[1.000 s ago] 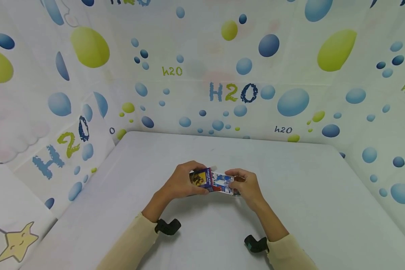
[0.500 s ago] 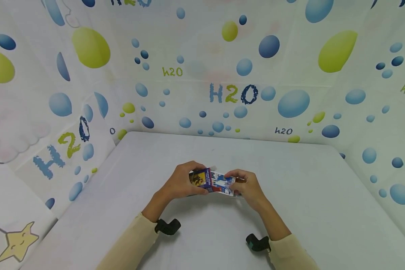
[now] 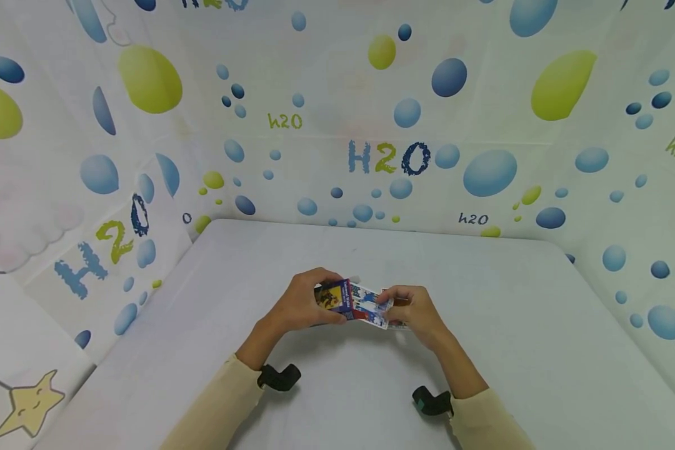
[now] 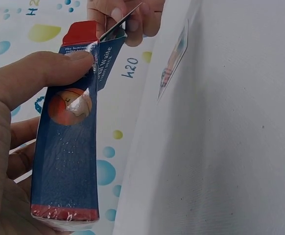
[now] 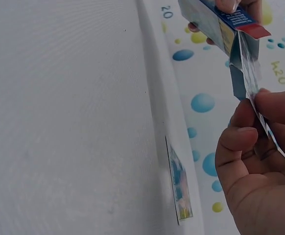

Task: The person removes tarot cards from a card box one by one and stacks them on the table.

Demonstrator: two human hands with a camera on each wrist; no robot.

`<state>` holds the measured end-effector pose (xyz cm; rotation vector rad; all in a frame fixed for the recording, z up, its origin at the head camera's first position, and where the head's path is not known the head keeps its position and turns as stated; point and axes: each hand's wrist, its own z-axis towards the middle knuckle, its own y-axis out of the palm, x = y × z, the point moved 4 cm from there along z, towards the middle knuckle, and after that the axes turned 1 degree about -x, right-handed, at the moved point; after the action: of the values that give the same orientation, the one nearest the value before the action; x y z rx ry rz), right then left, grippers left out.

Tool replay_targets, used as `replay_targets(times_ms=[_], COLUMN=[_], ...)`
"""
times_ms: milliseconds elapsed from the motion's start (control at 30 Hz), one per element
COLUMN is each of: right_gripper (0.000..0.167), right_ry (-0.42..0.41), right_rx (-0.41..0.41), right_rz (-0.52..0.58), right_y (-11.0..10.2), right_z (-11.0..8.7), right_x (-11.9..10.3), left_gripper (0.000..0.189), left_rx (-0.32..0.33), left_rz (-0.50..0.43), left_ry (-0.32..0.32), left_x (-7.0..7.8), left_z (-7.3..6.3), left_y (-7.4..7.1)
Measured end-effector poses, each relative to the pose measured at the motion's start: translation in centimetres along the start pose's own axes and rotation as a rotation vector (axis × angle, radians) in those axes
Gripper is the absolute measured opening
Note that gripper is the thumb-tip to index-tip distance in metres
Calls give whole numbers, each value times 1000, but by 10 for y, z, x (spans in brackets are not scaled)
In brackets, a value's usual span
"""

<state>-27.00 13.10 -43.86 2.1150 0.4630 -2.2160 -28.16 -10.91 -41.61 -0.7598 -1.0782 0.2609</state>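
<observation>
My left hand grips a dark blue tarot deck box with red edges, its thumb along the narrow side. The box's red end flap stands open toward the right hand. Between thumb and fingers, my right hand pinches a thin printed card. That card reaches from the box's mouth to the right fingers, slanting down to the right in the head view. How much of it is inside the box is hidden. A second picture card lies flat on the table below the right hand.
White cloth covers the table, whose far edge meets a curtain printed with bubbles and H2O lettering. Black wrist cameras sit on both forearms, near the cream sleeves.
My right hand has shifted slightly right, away from the box. The pinched card slants down more, and its printed face shows a little further. The left hand and box stay nearly still.
</observation>
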Motion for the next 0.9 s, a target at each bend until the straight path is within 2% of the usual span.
replay_targets(times_ms=[200, 433, 700, 900], right_gripper=[20, 30, 35, 22], right_ry=[-7, -34, -67, -68], right_rx=[-15, -79, -106, -91], right_rz=[-44, -34, -35, -45], right_y=[-3, -3, -1, 0], right_z=[0, -1, 0, 0], right_x=[-1, -2, -2, -1], left_gripper=[70, 68, 68, 68], left_rx=[4, 14, 9, -21], left_rz=[2, -1, -17, -2], left_ry=[4, 30, 54, 57], left_x=[-2, -2, -2, 0], left_z=[2, 2, 2, 1], left_y=[0, -1, 0, 2])
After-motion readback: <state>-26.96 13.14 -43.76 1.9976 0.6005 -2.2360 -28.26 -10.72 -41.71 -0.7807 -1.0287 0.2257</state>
